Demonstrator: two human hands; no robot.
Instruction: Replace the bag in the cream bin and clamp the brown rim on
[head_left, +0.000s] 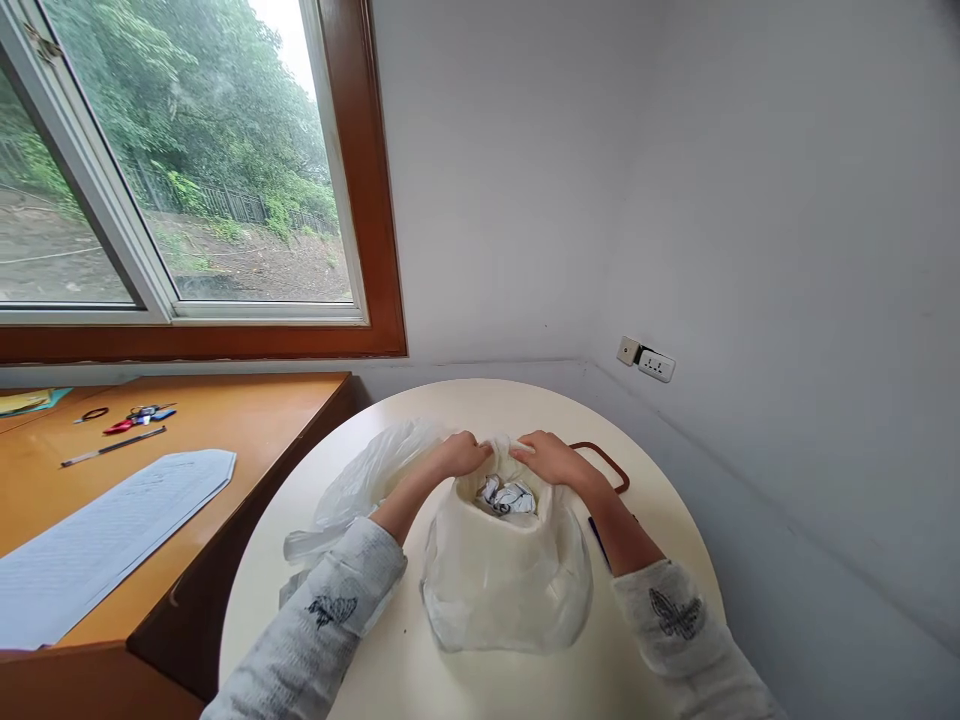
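A cream-coloured container point(495, 550), seemingly a small waste bin, stands on the round table with a thin translucent plastic bag point(442, 615) draped over and around it. Crumpled white paper with dark marks point(510, 496) lies inside its opening. My left hand point(463, 454) is closed on the far left edge of the bag at the rim. Opposite it, my right hand point(551, 457) pinches the bag at the far right of the rim. The bag's material is bunched up between both hands. Some fingertips are hidden behind the plastic.
Another crumpled white plastic bag point(360, 480) lies left of the container. A brown frame-like loop point(611, 465) and a partly hidden dark blue item point(598, 540) are at the right. The wooden desk point(285, 420) holds papers point(127, 530), a pen point(112, 447) and keys point(139, 418).
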